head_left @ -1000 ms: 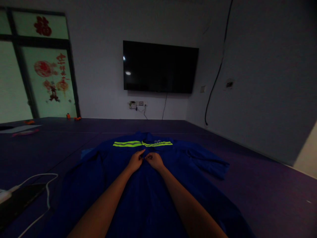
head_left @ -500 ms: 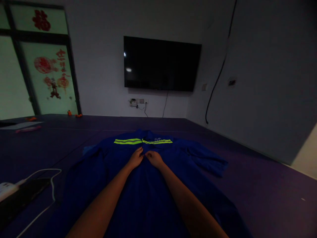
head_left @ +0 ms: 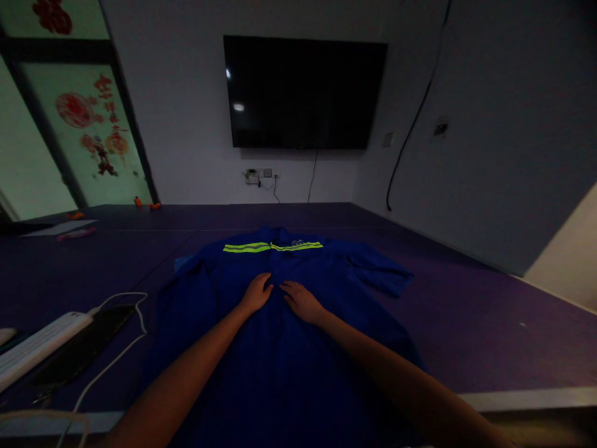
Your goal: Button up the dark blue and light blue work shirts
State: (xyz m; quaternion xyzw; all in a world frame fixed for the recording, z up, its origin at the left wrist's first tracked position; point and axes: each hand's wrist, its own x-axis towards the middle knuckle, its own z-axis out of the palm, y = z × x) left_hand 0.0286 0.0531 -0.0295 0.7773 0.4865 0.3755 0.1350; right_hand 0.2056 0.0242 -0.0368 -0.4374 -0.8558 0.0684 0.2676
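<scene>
Purple surface (head_left: 466,317) spreads right of the blue jacket (head_left: 282,339) to a pale edge (head_left: 527,399); over the jacket, your left hand (head_left: 256,294) and right hand (head_left: 302,302), earlier curled, now have loosely opened fingers.

A purple platform (head_left: 466,311) with a pale front edge is seen, its surface crossed by thin seams. Its middle is covered by a blue jacket (head_left: 275,367), spread out with the collar toward the far edge; the front edge is partly hidden by it. Toward the front left corner, a white power strip (head_left: 44,345), a dark flat object (head_left: 86,351) and a white cable (head_left: 144,314) are laid. Farther back along the left, a pale sheet (head_left: 60,228), a pink item (head_left: 77,234) and small orange objects (head_left: 155,206) are placed, the orange ones nearest the far edge.
</scene>
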